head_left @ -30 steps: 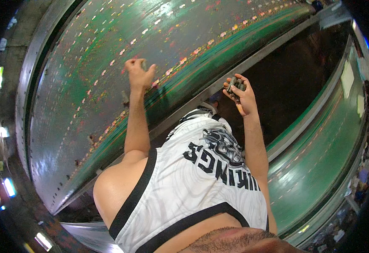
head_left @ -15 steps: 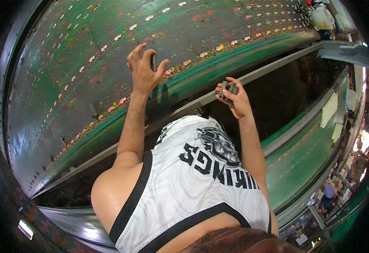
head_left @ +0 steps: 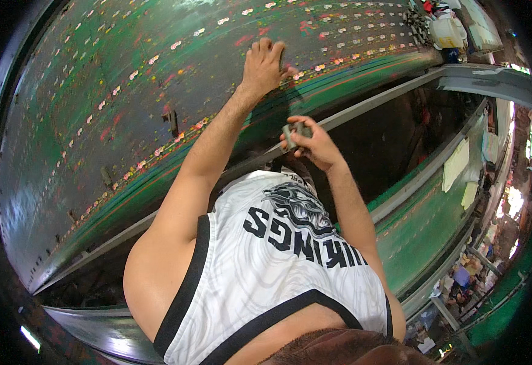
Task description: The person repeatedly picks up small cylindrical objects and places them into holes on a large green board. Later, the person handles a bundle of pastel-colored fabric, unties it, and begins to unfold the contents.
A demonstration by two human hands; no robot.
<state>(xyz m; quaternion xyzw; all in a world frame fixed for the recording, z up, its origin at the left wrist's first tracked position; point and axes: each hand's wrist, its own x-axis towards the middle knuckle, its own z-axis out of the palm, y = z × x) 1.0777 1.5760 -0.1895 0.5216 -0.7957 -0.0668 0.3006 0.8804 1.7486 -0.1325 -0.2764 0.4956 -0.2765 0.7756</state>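
Grey blocks (head_left: 289,136), likely rigid and weighty, best gripped by sides; clasped in right fingers (head_left: 306,142), unclear whether in left fingers (head_left: 264,48).

This looks like a printing workshop: small motifs (head_left: 176,45) run in rows across the paint-spattered desk (head_left: 126,121) beneath the left grip (head_left: 263,67).

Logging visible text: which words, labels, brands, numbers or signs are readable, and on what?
White sleeveless jersey with black trim: large black lettering, legible, not copied; smaller lettering near the waist, too small.
Small grey blocks in the right hand: none visible.
Long green-grey table: marks too small.
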